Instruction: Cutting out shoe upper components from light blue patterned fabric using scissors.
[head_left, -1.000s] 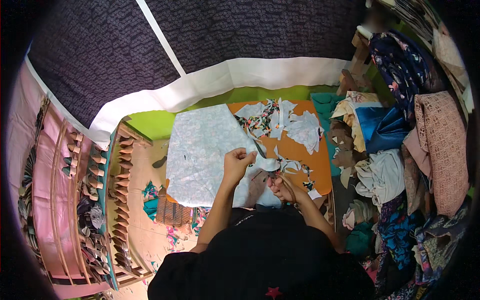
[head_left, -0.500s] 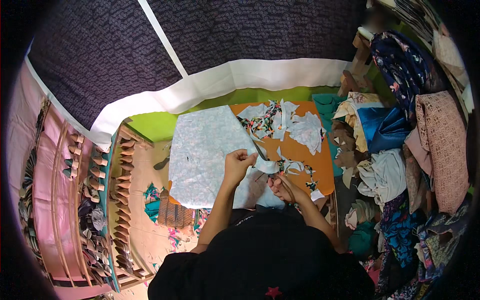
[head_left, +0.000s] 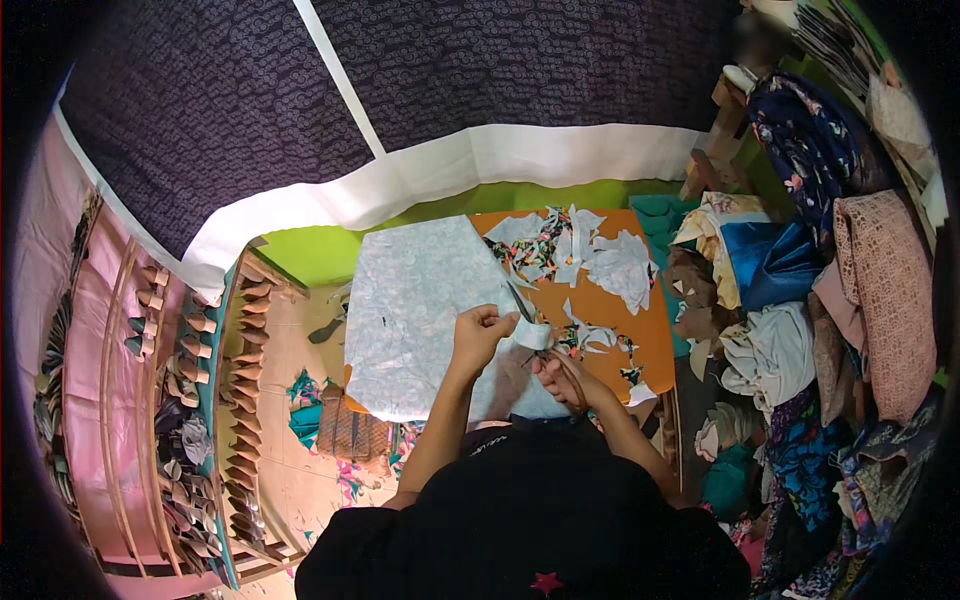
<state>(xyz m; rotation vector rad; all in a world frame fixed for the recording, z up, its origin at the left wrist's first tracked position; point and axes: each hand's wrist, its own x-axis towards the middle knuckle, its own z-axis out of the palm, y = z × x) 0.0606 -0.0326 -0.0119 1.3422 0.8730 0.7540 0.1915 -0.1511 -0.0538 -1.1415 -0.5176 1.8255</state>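
My right hand is closed around the handles of a pair of scissors, whose dark blades point up and to the left. A small pale strip of fabric curls beside the blades. With fingertips pinched together, my left hand grips the near end of this strip, just left of the scissors. Under both hands spreads a large pale cloth with a faint pattern, its wrong side apparently up. It covers the left part of an orange tabletop. My fingers partly hide the scissor handles.
Pale and dark floral scraps lie on the table's right side. Folded fabrics are piled to the right. Wooden shoe lasts line a rack on the left. Offcuts and a brown woven piece are on the floor. A dark patterned curtain hangs ahead.
The whole view has shifted slightly, so the table appears a little lower and further right. Both hands keep their hold on the strip and the scissors, with little other movement.
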